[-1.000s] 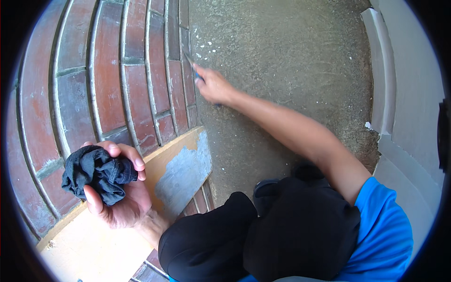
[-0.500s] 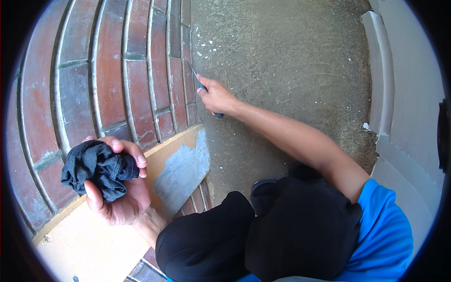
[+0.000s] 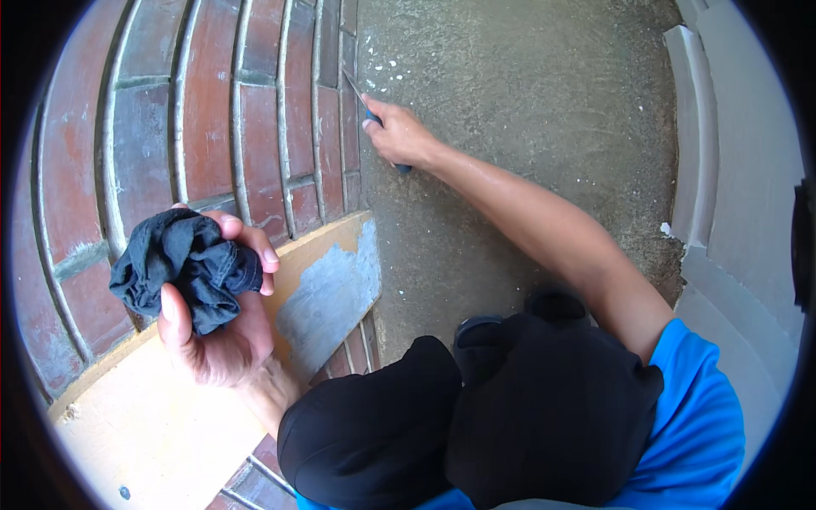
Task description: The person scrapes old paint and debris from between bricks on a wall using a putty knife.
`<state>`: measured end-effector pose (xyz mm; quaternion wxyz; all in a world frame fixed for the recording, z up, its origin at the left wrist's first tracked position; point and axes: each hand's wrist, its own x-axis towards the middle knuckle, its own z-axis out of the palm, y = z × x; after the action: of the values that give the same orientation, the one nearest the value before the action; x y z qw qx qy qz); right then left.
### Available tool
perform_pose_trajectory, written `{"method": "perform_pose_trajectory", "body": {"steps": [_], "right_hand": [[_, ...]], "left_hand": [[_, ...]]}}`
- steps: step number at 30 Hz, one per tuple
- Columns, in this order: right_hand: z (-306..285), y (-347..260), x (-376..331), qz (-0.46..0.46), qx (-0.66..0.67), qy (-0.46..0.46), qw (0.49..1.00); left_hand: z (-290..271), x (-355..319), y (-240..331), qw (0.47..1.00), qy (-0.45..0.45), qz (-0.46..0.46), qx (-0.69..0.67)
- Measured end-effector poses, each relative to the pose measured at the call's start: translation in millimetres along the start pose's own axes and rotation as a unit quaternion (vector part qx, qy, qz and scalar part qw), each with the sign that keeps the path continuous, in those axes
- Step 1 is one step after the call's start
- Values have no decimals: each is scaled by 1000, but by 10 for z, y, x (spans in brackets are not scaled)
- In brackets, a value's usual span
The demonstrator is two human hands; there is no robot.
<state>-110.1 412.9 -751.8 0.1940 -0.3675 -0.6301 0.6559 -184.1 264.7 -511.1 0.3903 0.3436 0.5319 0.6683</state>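
Note:
In my left hand [image 3: 238, 336] I hold a crumpled black cloth [image 3: 174, 263], fingers curled round it, in front of the brick wall [image 3: 208, 119] and a pale yellow ledge. My right arm reaches forward, and my right hand [image 3: 404, 136] grips a hand tool by its dark blue handle [image 3: 403, 168]. The tool has a thin, pointed metal blade [image 3: 353, 84], its tip at the lowest bricks where the wall meets the floor. The blade's exact kind is too small to tell.
White chips [image 3: 391, 72] lie on the rough concrete floor [image 3: 510, 127] near the wall's foot. The yellow ledge [image 3: 170, 408] has a grey patch [image 3: 331, 280] at its end. A pale grey wall or panel [image 3: 748, 153] runs along the right. My bent knees [image 3: 544, 399] are close below.
My right hand has moved slightly farther forward along the wall's foot with the tool. The left hand, still gripping the cloth, has risen a little. The view has shifted slightly.

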Motion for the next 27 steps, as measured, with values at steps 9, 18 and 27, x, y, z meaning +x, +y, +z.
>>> {"method": "perform_pose_trajectory", "body": {"steps": [9, 18, 27], "right_hand": [[479, 529, -1288, -59, -37, -98, 993], [510, 345, -1270, -23, -106, -42, 993], [547, 485, -837, -109, -23, 69, 991]], "left_hand": [[-15, 31, 10, 1000, 3, -5, 6], [-30, -43, 3, 1000, 10, -11, 24], [-9, 29, 14, 1000, 6, -11, 19]]}}
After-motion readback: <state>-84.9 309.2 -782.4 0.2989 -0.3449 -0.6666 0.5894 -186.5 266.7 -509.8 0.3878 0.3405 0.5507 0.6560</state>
